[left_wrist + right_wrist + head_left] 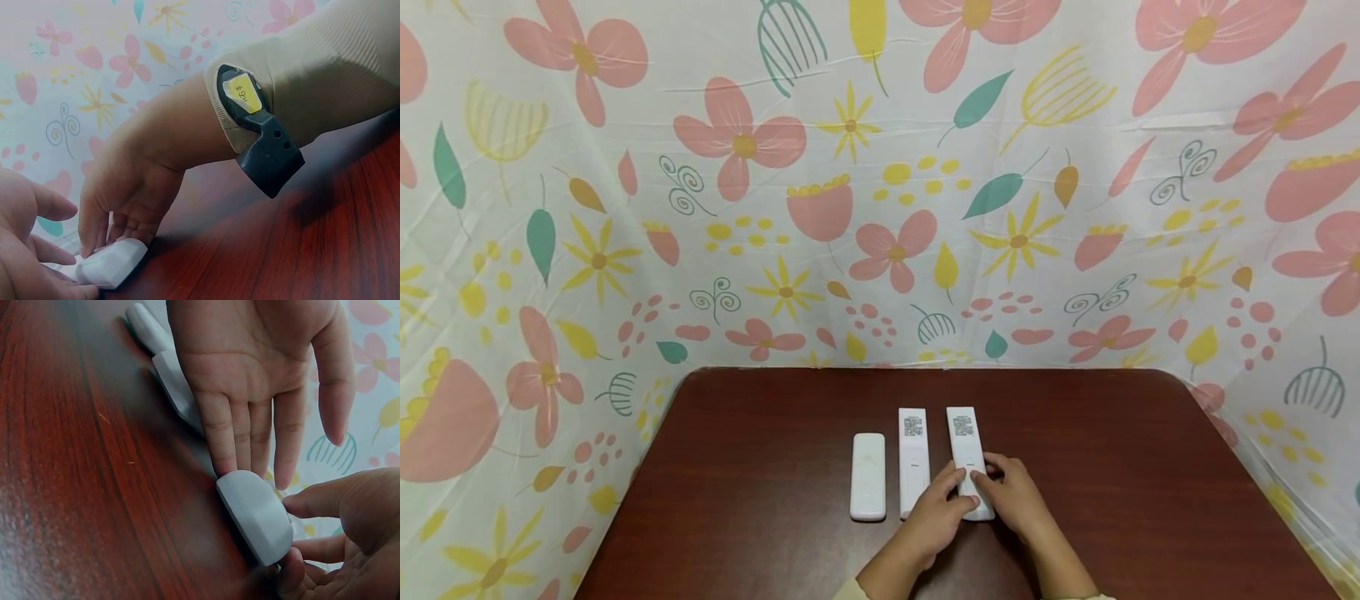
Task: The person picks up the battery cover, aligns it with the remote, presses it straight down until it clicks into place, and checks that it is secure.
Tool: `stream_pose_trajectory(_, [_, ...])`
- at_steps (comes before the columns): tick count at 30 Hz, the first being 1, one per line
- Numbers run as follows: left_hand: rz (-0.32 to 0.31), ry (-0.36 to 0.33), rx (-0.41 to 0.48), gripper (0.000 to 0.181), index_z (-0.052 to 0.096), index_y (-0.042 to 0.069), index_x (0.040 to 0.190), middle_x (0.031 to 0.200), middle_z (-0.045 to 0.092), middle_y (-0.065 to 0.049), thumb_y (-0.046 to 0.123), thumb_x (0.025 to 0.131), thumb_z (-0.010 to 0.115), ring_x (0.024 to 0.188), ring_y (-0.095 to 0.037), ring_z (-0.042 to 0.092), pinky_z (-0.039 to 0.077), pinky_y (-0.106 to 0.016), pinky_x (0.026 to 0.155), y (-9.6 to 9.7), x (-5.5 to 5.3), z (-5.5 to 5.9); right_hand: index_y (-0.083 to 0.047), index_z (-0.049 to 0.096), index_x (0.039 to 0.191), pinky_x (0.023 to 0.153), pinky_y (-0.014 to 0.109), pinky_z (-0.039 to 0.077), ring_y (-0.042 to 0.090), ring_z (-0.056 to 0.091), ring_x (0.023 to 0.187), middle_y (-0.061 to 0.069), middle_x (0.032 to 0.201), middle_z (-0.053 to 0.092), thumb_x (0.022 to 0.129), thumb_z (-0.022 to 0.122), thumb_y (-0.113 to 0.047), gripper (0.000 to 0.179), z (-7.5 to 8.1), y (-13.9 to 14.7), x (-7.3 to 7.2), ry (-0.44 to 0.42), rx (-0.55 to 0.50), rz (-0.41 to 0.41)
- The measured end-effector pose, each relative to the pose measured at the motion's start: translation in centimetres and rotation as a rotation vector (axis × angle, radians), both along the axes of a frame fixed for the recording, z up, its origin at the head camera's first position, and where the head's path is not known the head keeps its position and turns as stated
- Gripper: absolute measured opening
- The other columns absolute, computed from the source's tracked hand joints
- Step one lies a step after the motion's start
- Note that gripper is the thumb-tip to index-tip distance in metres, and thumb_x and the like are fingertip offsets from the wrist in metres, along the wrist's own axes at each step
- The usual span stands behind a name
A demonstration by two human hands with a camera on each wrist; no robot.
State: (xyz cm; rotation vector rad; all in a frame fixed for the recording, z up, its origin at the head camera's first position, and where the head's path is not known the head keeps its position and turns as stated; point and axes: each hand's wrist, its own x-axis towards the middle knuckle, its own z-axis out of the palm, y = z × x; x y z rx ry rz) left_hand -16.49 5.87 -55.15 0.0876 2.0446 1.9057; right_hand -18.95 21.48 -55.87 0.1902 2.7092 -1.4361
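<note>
A white remote control (965, 437) lies on the table with its labelled back up and its top tilted slightly left. My right hand (1019, 500) grips its lower right part, the thumb on the back and the other fingers along the right edge. On the other side, my left hand (934, 518) touches the left edge with nearly straight fingers. The right wrist view shows the end of this remote control (256, 515), with the left thumb held off it. In the left wrist view the right hand (134, 187) bends down over it.
Left of the hands lie a second white remote control (913, 454), also label up, and a shorter, rounded white remote control (868, 477). The dark red wooden table (737, 500) meets a flower-printed cloth (880, 192) at the back and sides.
</note>
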Motion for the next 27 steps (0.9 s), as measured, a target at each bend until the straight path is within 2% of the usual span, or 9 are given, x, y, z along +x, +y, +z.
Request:
stream_pose_trajectory(5, [0.002, -0.007, 0.006, 0.057, 0.054, 0.000, 0.143, 0.163, 0.032, -0.019, 0.018, 0.091, 0.066, 0.152, -0.044, 0.025, 0.034, -0.060, 0.117, 0.08, -0.07, -0.03, 0.009, 0.059, 0.129, 0.073, 0.027, 0.048, 0.022, 0.061, 0.093, 0.023, 0.117, 0.058, 0.093, 0.070, -0.020, 0.047, -0.13, 0.16, -0.07, -0.010, 0.008, -0.016])
stream_pose_trajectory(12, [0.001, -0.013, -0.009, 0.058, 0.054, 0.002, 0.144, 0.164, 0.032, -0.016, 0.020, 0.091, 0.066, 0.153, -0.041, 0.024, 0.023, -0.060, 0.122, 0.21, -0.08, -0.22, 0.007, 0.060, 0.127, 0.077, 0.029, 0.050, 0.024, 0.063, 0.096, 0.023, 0.117, 0.060, 0.093, 0.071, -0.021, 0.046, -0.24, 0.32, -0.08, -0.017, 0.011, -0.024])
stream_pose_trajectory(20, [0.011, -0.008, 0.006, 0.060, 0.051, 0.002, 0.146, 0.164, 0.032, -0.016, 0.019, 0.091, 0.066, 0.152, -0.039, 0.026, 0.031, -0.055, 0.120, 0.35, -0.20, -0.44, 0.007, 0.058, 0.128, 0.078, 0.030, 0.050, 0.025, 0.064, 0.098, 0.023, 0.117, 0.061, 0.093, 0.070, -0.021, 0.046, 0.05, 0.29, -0.13, -0.021, 0.007, -0.017])
stream_pose_trajectory(27, [0.029, 0.004, 0.010, 0.060, 0.050, 0.000, 0.146, 0.163, 0.034, -0.017, 0.019, 0.091, 0.066, 0.150, -0.039, 0.031, 0.031, -0.055, 0.120, 0.31, -0.11, -0.20, 0.005, 0.057, 0.129, 0.079, 0.030, 0.049, 0.028, 0.062, 0.100, 0.024, 0.119, 0.060, 0.095, 0.066, -0.020, 0.043, 0.41, 0.13, -0.11, -0.015, -0.008, -0.027])
